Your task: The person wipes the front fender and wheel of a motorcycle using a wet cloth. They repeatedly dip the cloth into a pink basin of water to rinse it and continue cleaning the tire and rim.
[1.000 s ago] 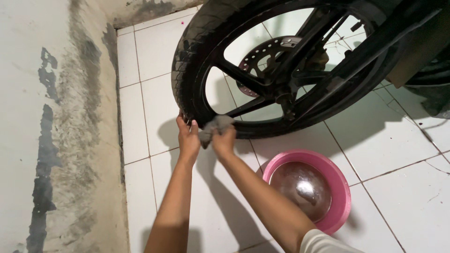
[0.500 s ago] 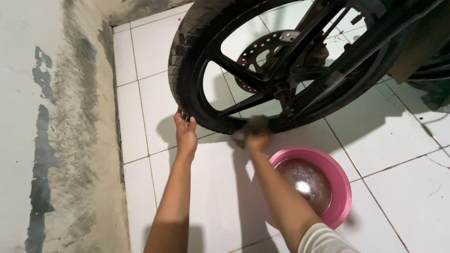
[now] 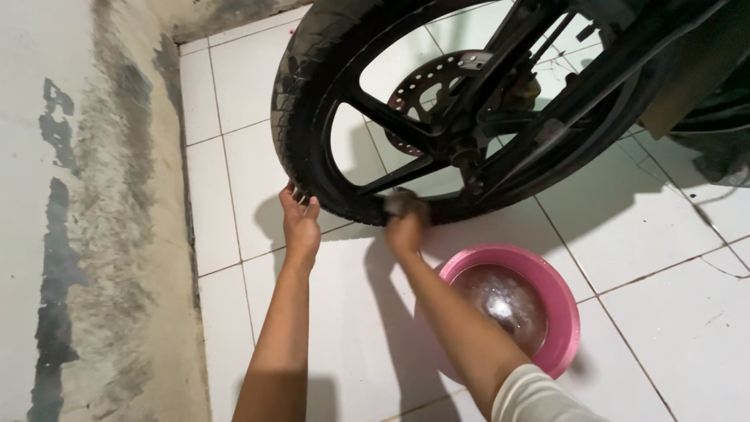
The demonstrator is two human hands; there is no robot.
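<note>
Wiping is best done with the tyre (image 3: 301, 109) — upper centre of the frame — steadied by the left hand (image 3: 300, 227) gripping its lower tread, while the grey rag (image 3: 397, 203), bunched in the closed right hand (image 3: 406, 230), is pressed firmly along the rim's bottom edge.

Both my arms are stretched forward and bare. My left hand (image 3: 300, 225) is raised with the fingers curled in a grip. My right hand (image 3: 406, 229) is closed like a fist, its wrist slightly bent.
</note>
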